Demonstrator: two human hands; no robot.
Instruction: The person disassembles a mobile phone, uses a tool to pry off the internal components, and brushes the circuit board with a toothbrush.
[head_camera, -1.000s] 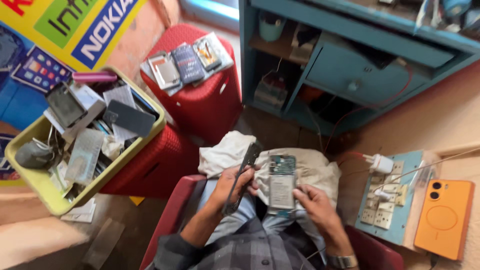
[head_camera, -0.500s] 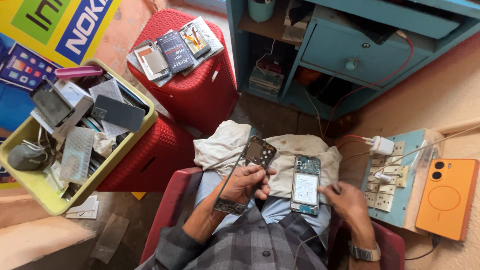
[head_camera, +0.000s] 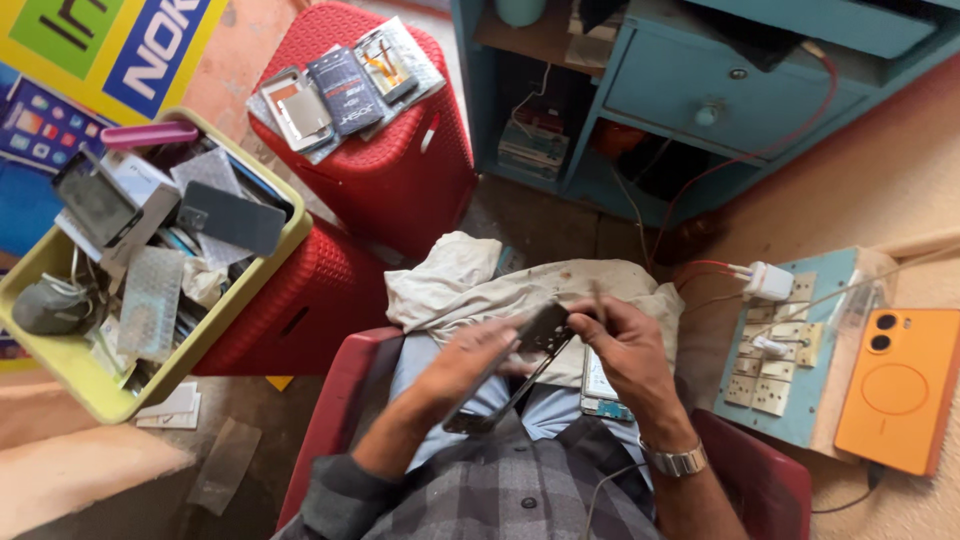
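Left hand (head_camera: 470, 365) gripping dark phone back frame (head_camera: 520, 365) over the lap – right hand (head_camera: 625, 350), fingers pinched narrow on thin tool (head_camera: 598, 298), at frame's top edge. Opened phone (head_camera: 600, 385) on cream cloth (head_camera: 480, 285). Likely prying step – needing steady, gentle leverage.

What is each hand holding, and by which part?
Left hand grips the dark phone frame along its lower edge; right hand pinches its top end.
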